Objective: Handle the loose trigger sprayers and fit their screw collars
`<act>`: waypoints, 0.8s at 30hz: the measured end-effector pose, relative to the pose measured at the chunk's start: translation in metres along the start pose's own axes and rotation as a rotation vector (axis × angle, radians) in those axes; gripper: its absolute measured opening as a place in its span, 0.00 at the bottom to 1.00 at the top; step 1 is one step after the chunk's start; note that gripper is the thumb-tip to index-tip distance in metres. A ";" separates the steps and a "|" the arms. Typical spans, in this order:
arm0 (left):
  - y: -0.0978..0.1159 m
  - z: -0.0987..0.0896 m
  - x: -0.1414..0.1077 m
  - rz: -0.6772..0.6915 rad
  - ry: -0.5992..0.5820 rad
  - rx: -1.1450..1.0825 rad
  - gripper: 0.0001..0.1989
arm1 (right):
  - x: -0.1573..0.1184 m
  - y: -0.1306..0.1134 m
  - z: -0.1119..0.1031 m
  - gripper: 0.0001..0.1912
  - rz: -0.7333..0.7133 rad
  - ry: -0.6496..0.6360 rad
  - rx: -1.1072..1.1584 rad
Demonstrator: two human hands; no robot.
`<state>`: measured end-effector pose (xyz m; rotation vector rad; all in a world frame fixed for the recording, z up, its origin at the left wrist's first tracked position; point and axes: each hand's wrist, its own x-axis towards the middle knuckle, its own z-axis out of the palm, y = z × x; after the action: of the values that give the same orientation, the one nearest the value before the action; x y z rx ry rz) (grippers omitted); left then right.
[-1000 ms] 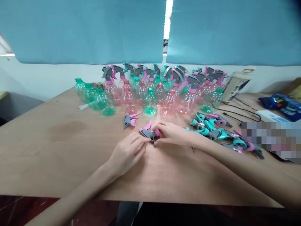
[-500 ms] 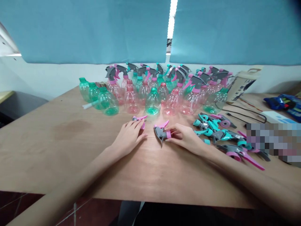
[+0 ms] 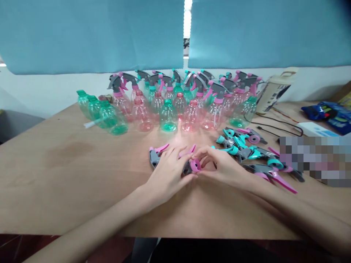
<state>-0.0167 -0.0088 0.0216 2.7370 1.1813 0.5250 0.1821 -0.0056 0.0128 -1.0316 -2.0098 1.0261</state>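
Note:
Between my hands is a grey and pink spray bottle trigger head, its pink collar facing me and its open end showing. My left hand is closed on its grey body, hiding much of it. The fingers of my right hand pinch the right edge of the pink collar. A second grey and pink trigger head lies on the table just beyond the left hand, partly covered by its fingers.
Green and pink bottles, some with trigger heads fitted, stand in rows at the back. Loose trigger heads are piled at right. Behind them are a black cable, a white box, a blue packet and a beige container.
My left hand has moved right, from the other trigger head onto the one my right hand holds. That head has turned so its collar faces me. The view has shifted slightly.

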 end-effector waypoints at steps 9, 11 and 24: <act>0.000 0.031 0.005 -0.031 0.171 -0.150 0.16 | -0.009 0.022 0.001 0.13 0.033 0.023 0.469; 0.003 0.029 0.004 -0.067 0.164 -0.177 0.15 | -0.013 0.021 0.005 0.10 0.065 0.102 0.368; 0.002 0.029 -0.001 -0.203 0.055 -0.278 0.14 | -0.025 0.010 0.018 0.12 0.035 0.107 -0.112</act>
<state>-0.0057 -0.0098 -0.0057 2.3546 1.2728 0.6848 0.1828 -0.0297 -0.0090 -1.1592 -1.9863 0.8655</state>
